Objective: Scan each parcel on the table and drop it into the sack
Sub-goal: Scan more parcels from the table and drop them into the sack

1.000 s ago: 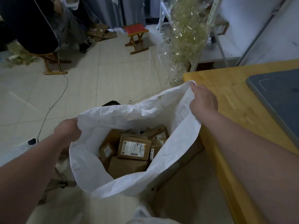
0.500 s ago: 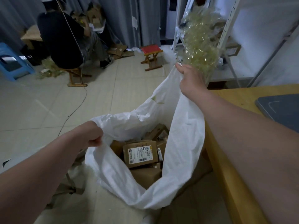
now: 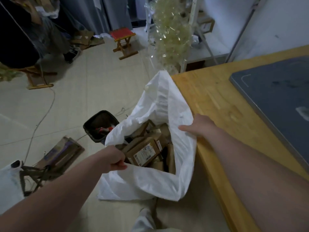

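Left hand [image 3: 115, 160] and right hand [image 3: 199, 125] each grip the sack [image 3: 147, 183] rim, parcels [image 3: 143, 151] between them.

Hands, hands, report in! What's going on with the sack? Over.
Left hand grips sack rim, near side. Right hand grips rim at the table edge. Sack mouth open, parcels inside. Black bin beside it, not blocking.

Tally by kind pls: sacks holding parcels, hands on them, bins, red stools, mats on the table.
white sack: 1
hands on it: 2, left hand, right hand
black bin: 1
red stool: 1
grey mat: 1
Total: 6
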A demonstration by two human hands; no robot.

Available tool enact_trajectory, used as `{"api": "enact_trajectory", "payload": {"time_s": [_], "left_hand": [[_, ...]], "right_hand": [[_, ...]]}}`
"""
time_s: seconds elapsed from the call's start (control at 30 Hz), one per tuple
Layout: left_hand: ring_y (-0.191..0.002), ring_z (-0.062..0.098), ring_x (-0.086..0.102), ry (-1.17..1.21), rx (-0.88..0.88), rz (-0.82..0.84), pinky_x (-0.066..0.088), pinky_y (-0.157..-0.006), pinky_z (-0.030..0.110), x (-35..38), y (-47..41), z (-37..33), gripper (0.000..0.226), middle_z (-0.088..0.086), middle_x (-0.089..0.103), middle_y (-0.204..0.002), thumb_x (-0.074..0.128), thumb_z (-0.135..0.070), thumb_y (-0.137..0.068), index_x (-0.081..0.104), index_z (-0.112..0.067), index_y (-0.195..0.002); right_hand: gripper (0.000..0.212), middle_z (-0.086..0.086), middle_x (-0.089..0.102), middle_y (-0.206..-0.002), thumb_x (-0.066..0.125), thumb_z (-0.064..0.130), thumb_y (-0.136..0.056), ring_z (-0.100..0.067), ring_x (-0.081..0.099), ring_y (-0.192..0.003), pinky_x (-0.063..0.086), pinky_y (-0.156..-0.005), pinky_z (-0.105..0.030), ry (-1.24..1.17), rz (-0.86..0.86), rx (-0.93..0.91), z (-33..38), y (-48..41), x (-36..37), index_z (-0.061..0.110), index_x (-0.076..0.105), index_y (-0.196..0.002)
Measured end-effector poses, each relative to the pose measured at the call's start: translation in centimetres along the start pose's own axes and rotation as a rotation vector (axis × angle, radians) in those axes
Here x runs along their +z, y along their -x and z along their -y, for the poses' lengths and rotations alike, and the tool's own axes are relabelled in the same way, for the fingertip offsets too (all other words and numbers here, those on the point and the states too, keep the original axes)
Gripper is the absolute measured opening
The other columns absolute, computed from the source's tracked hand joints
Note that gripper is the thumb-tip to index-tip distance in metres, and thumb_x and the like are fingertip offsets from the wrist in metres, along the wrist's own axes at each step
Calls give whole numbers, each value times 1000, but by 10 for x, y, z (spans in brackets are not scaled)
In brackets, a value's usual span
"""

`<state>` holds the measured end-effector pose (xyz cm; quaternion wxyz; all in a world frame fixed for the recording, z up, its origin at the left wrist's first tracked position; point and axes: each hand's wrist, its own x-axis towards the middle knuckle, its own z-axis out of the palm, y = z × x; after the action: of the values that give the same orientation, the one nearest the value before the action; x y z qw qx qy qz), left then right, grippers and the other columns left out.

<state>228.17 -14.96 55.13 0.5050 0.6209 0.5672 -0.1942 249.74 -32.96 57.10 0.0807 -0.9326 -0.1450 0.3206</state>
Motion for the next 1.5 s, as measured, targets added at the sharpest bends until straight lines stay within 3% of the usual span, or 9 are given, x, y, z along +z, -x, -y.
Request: {"api": "enact_trajectory", "payload": {"time_s": [0.1, 0.2, 0.43, 0.57, 0.8, 1.03, 1.2, 1.33, 1.5], "left_hand": [[-69, 21, 57, -76, -27, 27, 52, -43, 19, 3, -7, -5, 14, 16, 53, -87, 50, 12, -86, 55, -1, -82], [-66, 22, 59, -254, -7, 10, 55, -54, 25, 1, -26, -3, 7, 17, 57, -83, 52, 6, -87, 57, 1, -87], [-134, 32, 25, -1218, 240, -189, 34, -105, 45, -33, -92, -1, 39, 7, 37, -143, 58, -38, -89, 56, -37, -128], [-144, 38, 14, -1080, 273, 26, 28, -113, 43, -25, -107, 0, 41, 13, 9, -158, 64, -28, -91, 56, -35, -131], [-110, 25, 55, -964, 352, -147, 45, -81, 25, -47, -125, 12, 44, 12, 48, -130, 54, -10, -92, 48, -7, -136], [-121, 41, 50, -284, 323, -468, 40, -100, 41, -128, -91, -14, 43, 30, 51, -132, 45, 6, -90, 50, 8, -132], [-92, 43, 60, 164, 322, -420, 46, -68, 36, -163, -83, -21, 50, 29, 61, -103, 48, -2, -68, 58, 8, -115], [-93, 43, 60, 330, 327, -467, 47, -62, 31, -174, -65, -32, 52, 33, 51, -127, 42, 6, -81, 44, 6, -133], [-80, 29, 45, 454, 406, -463, 33, -59, 30, -157, -45, -45, 25, 16, 46, -92, 37, 10, -82, 47, 1, -103]], "right_hand": [[79, -11, 55, -128, 74, 53, -77, -30, 57, -112, 41, -75, -32, -42, -76, -9, 1, 11, 17, 8, 44, -134], [30, -11, 58, -120, 58, 12, -92, -26, 57, -100, 41, -72, -30, 19, -113, -16, 11, 13, 25, 7, 54, -121], [20, -14, 58, -115, 39, 4, -98, -23, 47, -84, 37, -71, -29, -131, -305, 3, 26, -2, 26, 4, 54, -111], [19, -14, 56, -110, 37, 1, -96, -22, 45, -83, 36, -70, -30, -208, -356, 64, 32, -8, 36, 6, 51, -107], [19, -3, 46, -79, 30, -1, -93, -16, 43, -64, 27, -48, -27, -359, -502, -42, 58, -15, 35, 8, 47, -90], [27, -1, 50, -81, 31, 2, -95, -13, 44, -65, 30, -51, -25, -438, -636, -218, 114, -13, -8, 12, 56, -100], [34, -15, 64, -106, 33, 2, -95, -30, 57, -94, 36, -69, -29, -493, -758, -344, 143, -12, -52, 10, 62, -113], [35, -15, 63, -115, 34, 3, -96, -29, 56, -106, 36, -77, -28, -525, -826, -431, 147, -13, -81, 8, 60, -118], [32, -13, 64, -112, 36, 2, -96, -24, 55, -101, 30, -70, -20, -562, -875, -487, 134, -12, -98, 5, 61, -116]]}}
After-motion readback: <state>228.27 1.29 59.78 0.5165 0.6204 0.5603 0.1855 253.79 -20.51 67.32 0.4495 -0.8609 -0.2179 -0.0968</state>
